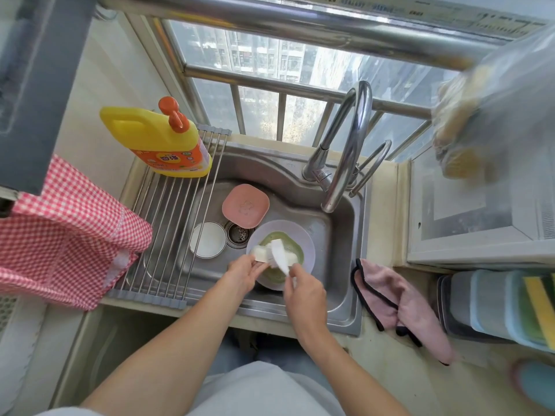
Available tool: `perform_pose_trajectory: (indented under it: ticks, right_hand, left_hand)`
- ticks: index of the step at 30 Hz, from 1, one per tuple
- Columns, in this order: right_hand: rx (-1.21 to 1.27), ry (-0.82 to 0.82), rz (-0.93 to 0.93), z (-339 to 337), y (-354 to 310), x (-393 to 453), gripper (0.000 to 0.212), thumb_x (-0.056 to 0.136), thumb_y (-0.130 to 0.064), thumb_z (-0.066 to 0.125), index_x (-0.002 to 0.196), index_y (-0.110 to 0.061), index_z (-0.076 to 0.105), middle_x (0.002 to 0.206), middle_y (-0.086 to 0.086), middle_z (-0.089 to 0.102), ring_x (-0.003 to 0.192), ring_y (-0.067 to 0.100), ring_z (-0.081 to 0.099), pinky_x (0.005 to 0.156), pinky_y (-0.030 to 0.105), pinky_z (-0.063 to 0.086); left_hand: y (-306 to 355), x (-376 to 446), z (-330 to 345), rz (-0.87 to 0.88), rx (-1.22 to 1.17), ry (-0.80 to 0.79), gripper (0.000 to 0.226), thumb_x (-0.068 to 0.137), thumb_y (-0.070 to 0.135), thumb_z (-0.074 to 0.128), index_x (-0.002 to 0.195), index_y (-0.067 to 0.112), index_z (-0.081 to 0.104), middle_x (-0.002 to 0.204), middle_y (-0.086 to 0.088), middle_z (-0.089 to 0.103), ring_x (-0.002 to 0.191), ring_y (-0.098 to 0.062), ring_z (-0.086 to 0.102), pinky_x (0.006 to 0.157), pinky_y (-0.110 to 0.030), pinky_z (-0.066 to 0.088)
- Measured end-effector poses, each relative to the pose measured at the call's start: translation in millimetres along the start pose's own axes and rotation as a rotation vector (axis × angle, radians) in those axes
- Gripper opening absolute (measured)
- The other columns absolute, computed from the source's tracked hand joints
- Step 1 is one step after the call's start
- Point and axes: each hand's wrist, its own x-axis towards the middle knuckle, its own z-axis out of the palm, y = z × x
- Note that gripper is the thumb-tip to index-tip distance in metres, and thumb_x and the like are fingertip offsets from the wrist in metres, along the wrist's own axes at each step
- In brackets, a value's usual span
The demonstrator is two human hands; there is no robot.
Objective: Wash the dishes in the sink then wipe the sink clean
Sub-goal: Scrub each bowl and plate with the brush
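Head view looks down into the sink (300, 181), both forearms reaching over its near rim. Left hand (243, 273) pinches a white dish (260, 254); right hand (304, 291) grips a white brush (277, 250) across it, above the lavender plate (303, 235).

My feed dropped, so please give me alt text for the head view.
Over a steel sink, the left hand holds a white dish while the right hand scrubs it with a white brush, above a green plate in a lilac bowl.

bag (492, 94) blurred, checkered cloth (60, 235) edge-cut
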Motion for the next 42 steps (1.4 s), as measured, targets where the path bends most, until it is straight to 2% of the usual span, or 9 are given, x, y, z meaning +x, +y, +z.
perform_pose_trajectory:
  ticks: [2,6,11,15,20,25,28,37,42]
  right_hand:
    - [-0.035,-0.03,-0.044,1.4,-3.2,-3.2,0.007,0.098,-0.022,0.055,0.092,-0.02,0.056,0.072,0.002,0.061,0.067,0.029,0.057,0.058,0.038,0.046]
    - [0.046,0.031,0.173,-9.4,18.6,11.5,0.014,0.096,-0.017,0.054,0.083,-0.017,0.048,0.065,0.003,0.052,0.064,0.033,0.05,0.058,0.041,0.045]
    - [0.004,-0.017,-0.021,-6.7,-0.8,-3.3,0.014,0.098,-0.021,0.055,0.085,-0.019,0.051,0.066,0.001,0.057,0.062,0.028,0.054,0.055,0.039,0.047]
    - [0.054,0.027,0.155,-10.6,16.1,12.3,0.016,0.096,-0.019,0.056,0.081,-0.019,0.049,0.066,0.004,0.057,0.064,0.032,0.055,0.058,0.043,0.051]
    - [0.008,-0.022,-0.05,-4.7,-1.7,-5.3,0.008,0.098,-0.021,0.056,0.091,-0.02,0.054,0.071,0.002,0.06,0.065,0.026,0.056,0.057,0.039,0.049]
    - [0.041,0.004,0.119,-8.0,24.5,10.7,0.017,0.095,-0.016,0.056,0.082,-0.023,0.047,0.066,0.003,0.056,0.064,0.032,0.054,0.057,0.039,0.046]
    - [0.033,-0.03,0.03,-7.0,15.4,5.0,0.012,0.095,-0.017,0.057,0.086,-0.021,0.05,0.068,0.003,0.058,0.065,0.029,0.055,0.058,0.039,0.047]
    - [0.202,-0.116,0.053,14.8,13.8,9.1,0.01,0.089,-0.02,0.059,0.08,-0.021,0.054,0.063,0.0,0.057,0.061,0.022,0.054,0.057,0.035,0.043]
    - [0.275,-0.149,0.162,29.7,12.4,25.0,0.01,0.088,-0.021,0.059,0.078,-0.02,0.056,0.067,-0.003,0.06,0.067,0.02,0.057,0.056,0.027,0.04]
  left_hand:
    - [0.9,1.7,-2.0,0.003,-0.03,0.012,0.035,0.101,-0.011,0.038,0.134,-0.02,0.042,0.134,-0.033,0.055,0.126,-0.042,0.056,0.095,-0.044,0.052]
    - [1.4,0.7,-5.5,0.013,-0.06,-0.004,0.035,0.101,-0.012,0.038,0.134,-0.021,0.04,0.132,-0.035,0.055,0.125,-0.044,0.056,0.088,-0.045,0.056]
    - [-1.8,-0.5,-6.9,0.022,-0.064,-0.019,0.034,0.1,-0.013,0.04,0.133,-0.023,0.04,0.131,-0.037,0.054,0.124,-0.044,0.056,0.098,-0.051,0.05]
    - [3.7,0.5,-12.1,0.022,-0.099,-0.048,0.032,0.102,-0.01,0.039,0.132,-0.021,0.041,0.132,-0.037,0.053,0.125,-0.046,0.055,0.099,-0.055,0.049]
    - [2.4,-2.4,-15.8,0.034,-0.099,-0.055,0.031,0.101,-0.011,0.041,0.13,-0.023,0.042,0.13,-0.036,0.055,0.124,-0.045,0.056,0.096,-0.053,0.05]
    - [2.8,0.5,-24.4,0.019,-0.089,-0.065,0.028,0.103,-0.006,0.043,0.129,-0.017,0.045,0.121,-0.033,0.059,0.107,-0.041,0.062,0.094,-0.052,0.052]
    - [1.7,7.8,-30.2,0.01,-0.1,-0.057,0.033,0.104,-0.003,0.04,0.134,-0.015,0.044,0.123,-0.031,0.059,0.112,-0.043,0.06,0.092,-0.053,0.051]
    - [-13.0,15.4,-24.9,0.047,0.053,-0.133,0.037,0.107,0.036,0.045,0.131,0.01,0.054,0.118,-0.017,0.068,0.111,-0.033,0.064,0.098,-0.055,0.052]
    - [-23.0,21.7,-26.5,0.124,0.247,-0.159,0.048,0.088,-0.003,0.068,0.129,0.017,0.054,0.121,-0.013,0.068,0.102,-0.031,0.067,0.082,-0.045,0.057]
